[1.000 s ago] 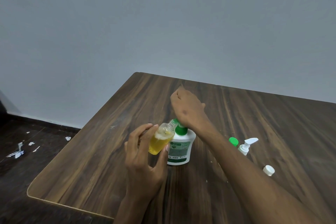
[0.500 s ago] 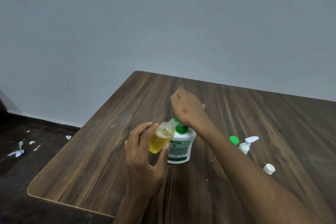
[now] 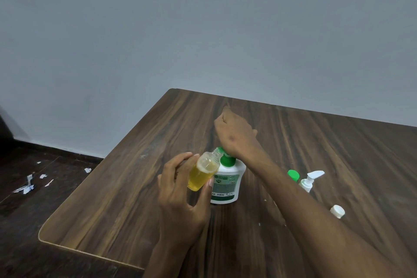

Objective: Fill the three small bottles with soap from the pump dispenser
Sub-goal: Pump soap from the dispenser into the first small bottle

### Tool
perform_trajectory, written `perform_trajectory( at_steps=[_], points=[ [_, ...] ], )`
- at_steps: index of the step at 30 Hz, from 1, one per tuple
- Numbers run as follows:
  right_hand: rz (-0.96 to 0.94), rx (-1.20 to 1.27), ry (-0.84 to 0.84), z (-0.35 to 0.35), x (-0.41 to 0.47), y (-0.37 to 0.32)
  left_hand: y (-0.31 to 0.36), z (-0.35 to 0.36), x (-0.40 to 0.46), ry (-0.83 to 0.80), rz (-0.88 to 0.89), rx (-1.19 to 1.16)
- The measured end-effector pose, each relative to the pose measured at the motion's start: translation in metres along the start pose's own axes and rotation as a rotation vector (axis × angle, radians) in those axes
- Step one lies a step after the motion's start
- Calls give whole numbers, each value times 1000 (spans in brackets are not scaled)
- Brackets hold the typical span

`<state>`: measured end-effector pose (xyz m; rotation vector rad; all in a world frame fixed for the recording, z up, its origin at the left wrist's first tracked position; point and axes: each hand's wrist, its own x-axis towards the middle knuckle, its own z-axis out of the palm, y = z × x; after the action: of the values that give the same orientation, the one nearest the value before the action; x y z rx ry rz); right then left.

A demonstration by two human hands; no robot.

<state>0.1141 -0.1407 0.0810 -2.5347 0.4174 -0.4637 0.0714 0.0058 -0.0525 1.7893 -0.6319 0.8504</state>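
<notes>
The left hand (image 3: 180, 194) grips a small clear bottle (image 3: 203, 172), about half full of yellow soap, tilted with its mouth at the nozzle of the pump dispenser (image 3: 226, 181) on the table (image 3: 135, 187). The right hand (image 3: 234, 136), loosely fisted, presses the pump head; short, full strokes with the neck kept against the spout should avoid drips.

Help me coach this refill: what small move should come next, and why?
Probably one more press with the right hand on the pump dispenser. The bottle in the left hand is tilted with its mouth at the spout, and the yellow soap reaches only about its shoulder, with the neck unfilled.
</notes>
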Motion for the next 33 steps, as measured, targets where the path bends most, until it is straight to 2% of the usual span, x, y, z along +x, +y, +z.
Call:
perform_trajectory(
  at_steps=[10,14,33],
  points=[
    [-22,22,44,-2,-1,-1,-1,0,0,-5,0,-9],
    [-6,2,-2,-2,-1,0,0,0,0,-1,-2,-9],
    [-4,4,5,2,2,3,-1,2,0,4,0,-9]
  ],
)
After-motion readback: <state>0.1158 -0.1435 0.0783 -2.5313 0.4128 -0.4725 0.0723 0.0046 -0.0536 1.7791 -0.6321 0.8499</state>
